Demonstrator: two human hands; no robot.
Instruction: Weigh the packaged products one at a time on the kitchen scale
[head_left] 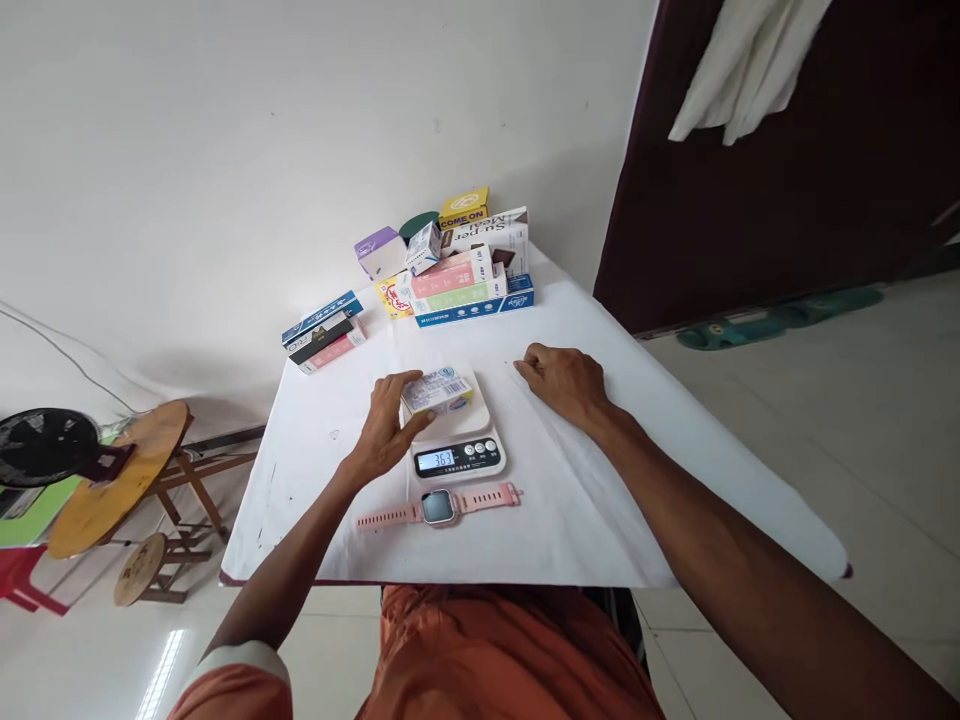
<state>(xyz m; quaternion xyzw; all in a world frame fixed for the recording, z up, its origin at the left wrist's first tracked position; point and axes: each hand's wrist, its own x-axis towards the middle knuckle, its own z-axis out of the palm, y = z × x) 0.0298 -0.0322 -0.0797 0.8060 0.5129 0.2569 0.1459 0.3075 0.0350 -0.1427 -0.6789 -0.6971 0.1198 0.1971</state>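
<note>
A small white, yellow and blue box [438,392] sits on the platform of a white kitchen scale [480,408], whose lit display seems to read 363. My left hand [386,425] spans the left end of this box, fingers on its far side and thumb on its near side. On the cloth to the right of the scale rests my right hand [566,382], fingers curled in and nothing visible in them. A smartwatch with a pink strap [439,507] lies flat in front of the scale, its strap stretched out sideways.
Stacked at the back of the white-covered table [570,520] are several cartons, including a yellow box [464,208] and a long blue box [474,303]. More long boxes [324,335] lie at the back left. A black fan [49,445] and wooden stool [142,570] stand left.
</note>
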